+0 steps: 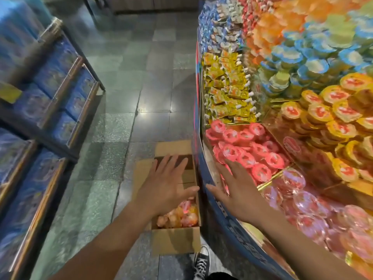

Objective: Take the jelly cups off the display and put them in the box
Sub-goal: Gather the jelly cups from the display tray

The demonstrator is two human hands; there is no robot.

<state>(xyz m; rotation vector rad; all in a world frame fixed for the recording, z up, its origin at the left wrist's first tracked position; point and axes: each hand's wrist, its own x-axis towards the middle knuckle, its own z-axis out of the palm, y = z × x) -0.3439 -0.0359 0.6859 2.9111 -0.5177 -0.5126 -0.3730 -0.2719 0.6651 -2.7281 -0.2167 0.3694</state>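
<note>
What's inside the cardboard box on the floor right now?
Pink and orange jelly cups lie at the near end of the box. The left hand covers the middle, hiding that part. The far end shows only cardboard.

Box [176, 238] left of display [218, 209] (floor-level)

Nothing is reading clearly; blur is smearing every print. White letters [241, 229] are running along the display's [218, 199] blue front, too smeared to make out. A red round label [291, 145] on a clear divider is showing white script that cannot be read. Marks on the jelly cups' [262, 170] lids, the blue packs [50, 73] and a yellow tag [9, 93] are staying illegible.
</note>
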